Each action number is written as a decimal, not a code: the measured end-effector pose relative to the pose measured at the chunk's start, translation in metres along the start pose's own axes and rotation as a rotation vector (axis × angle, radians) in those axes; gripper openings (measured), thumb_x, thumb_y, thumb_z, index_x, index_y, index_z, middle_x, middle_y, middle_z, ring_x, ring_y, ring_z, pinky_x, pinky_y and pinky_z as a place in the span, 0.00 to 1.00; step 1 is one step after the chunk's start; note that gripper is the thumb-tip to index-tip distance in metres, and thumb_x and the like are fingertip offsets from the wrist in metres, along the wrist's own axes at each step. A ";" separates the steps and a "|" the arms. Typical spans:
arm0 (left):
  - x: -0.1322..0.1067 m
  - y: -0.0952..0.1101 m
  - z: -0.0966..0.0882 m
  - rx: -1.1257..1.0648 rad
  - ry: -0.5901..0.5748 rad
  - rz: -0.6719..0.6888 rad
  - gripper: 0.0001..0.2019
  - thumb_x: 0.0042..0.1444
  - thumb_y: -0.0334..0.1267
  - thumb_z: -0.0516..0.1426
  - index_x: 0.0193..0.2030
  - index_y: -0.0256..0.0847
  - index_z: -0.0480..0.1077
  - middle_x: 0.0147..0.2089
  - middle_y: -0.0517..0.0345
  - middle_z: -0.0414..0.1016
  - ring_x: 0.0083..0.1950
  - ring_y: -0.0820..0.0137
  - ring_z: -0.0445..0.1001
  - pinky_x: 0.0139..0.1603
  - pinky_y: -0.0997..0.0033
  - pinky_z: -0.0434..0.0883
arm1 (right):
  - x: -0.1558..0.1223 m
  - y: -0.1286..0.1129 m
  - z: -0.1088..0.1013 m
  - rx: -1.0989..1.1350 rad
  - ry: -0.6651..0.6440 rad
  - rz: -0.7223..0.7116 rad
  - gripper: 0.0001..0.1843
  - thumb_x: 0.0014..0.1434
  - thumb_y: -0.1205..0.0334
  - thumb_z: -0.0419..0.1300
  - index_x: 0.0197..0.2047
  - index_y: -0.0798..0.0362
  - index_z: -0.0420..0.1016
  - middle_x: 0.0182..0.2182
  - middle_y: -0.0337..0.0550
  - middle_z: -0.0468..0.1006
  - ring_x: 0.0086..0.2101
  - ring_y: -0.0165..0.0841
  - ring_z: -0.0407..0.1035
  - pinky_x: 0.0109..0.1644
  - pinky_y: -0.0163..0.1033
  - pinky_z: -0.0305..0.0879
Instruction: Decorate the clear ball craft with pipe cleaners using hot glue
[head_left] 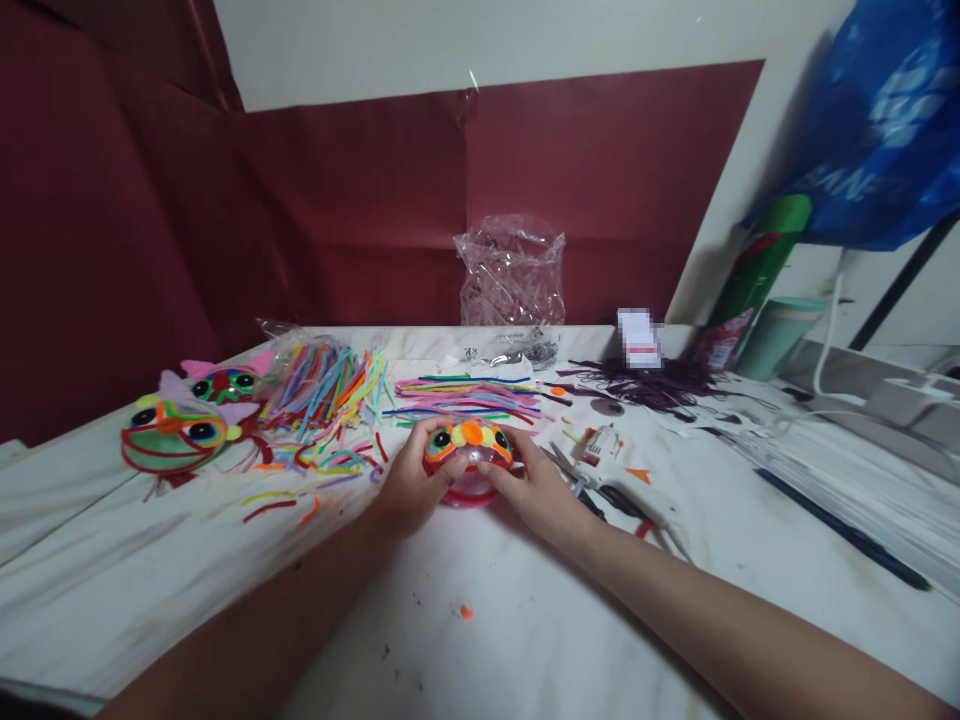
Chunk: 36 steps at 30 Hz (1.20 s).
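Bench (525, 640) nearest, white marble w/ a tiny orange scrap (466, 611) on it. Past that, L hand (409, 482) and R hand (534, 490) both clamped on a small craft face (469, 447), one per side, mid-bench. Scissors (577, 485) just R of R hand. Further back: coloured strips (465, 395); two finished faces (180, 425) far L; clear plastic bag (511, 270) by the wall.

Counter (525, 640) near edge open. Centre taken: left grip (409, 485), right grip (536, 490) around small mask (469, 450). Far side blocked by strip piles (322, 385), plastic bag (511, 270). Left edge: finished masks (176, 435). Right: scissors (576, 478), paper stack (825, 470).
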<state>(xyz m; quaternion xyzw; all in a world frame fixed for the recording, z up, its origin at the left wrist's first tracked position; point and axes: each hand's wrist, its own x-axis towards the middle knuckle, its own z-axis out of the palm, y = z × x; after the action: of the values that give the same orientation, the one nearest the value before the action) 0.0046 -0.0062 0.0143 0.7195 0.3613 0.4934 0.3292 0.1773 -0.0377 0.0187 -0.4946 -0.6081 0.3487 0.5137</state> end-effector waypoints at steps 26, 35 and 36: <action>-0.003 0.004 0.001 0.077 0.022 -0.010 0.26 0.48 0.43 0.62 0.53 0.43 0.60 0.55 0.51 0.68 0.56 0.59 0.68 0.56 0.59 0.66 | 0.001 0.001 0.001 -0.008 -0.007 0.002 0.31 0.48 0.50 0.61 0.53 0.55 0.62 0.49 0.52 0.73 0.48 0.42 0.69 0.52 0.47 0.66; -0.003 0.007 0.001 0.048 0.001 0.004 0.24 0.49 0.38 0.61 0.52 0.42 0.60 0.54 0.51 0.68 0.56 0.60 0.68 0.56 0.60 0.65 | 0.004 0.002 -0.004 -0.018 -0.034 -0.015 0.27 0.48 0.54 0.62 0.51 0.55 0.65 0.45 0.49 0.76 0.44 0.41 0.71 0.47 0.46 0.67; -0.003 0.008 0.001 0.041 -0.001 0.000 0.24 0.49 0.38 0.61 0.52 0.42 0.60 0.54 0.51 0.68 0.56 0.60 0.68 0.56 0.60 0.65 | 0.005 0.003 -0.004 -0.024 -0.034 -0.019 0.28 0.49 0.54 0.62 0.51 0.55 0.65 0.45 0.49 0.76 0.44 0.41 0.70 0.47 0.46 0.67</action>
<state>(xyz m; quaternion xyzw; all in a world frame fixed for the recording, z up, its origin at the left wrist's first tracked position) 0.0067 -0.0125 0.0189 0.7264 0.3712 0.4854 0.3146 0.1819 -0.0328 0.0179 -0.4889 -0.6255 0.3451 0.5007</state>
